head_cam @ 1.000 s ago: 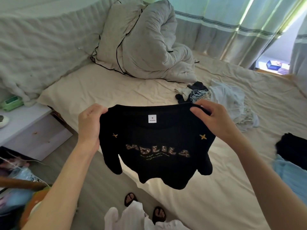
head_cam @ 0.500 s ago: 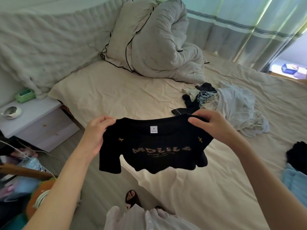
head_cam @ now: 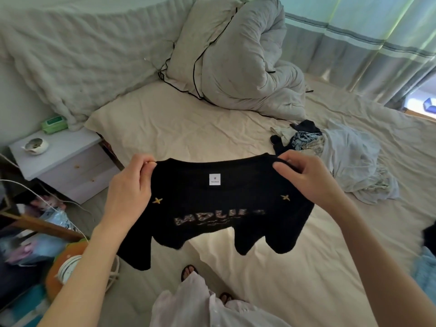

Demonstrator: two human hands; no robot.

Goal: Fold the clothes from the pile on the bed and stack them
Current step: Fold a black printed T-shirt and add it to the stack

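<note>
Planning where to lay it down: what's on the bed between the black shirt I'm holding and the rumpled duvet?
Only bare cream sheet lies between the black shirt and the duvet, in the head view.

bare forearms; white garment [head_cam: 188,303]; dark sandals [head_cam: 188,271].

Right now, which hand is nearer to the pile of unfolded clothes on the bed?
Right. The right hand grips the black top just in front of the clothes pile; the left hand grips the top's other shoulder, nearer the nightstand.
</note>
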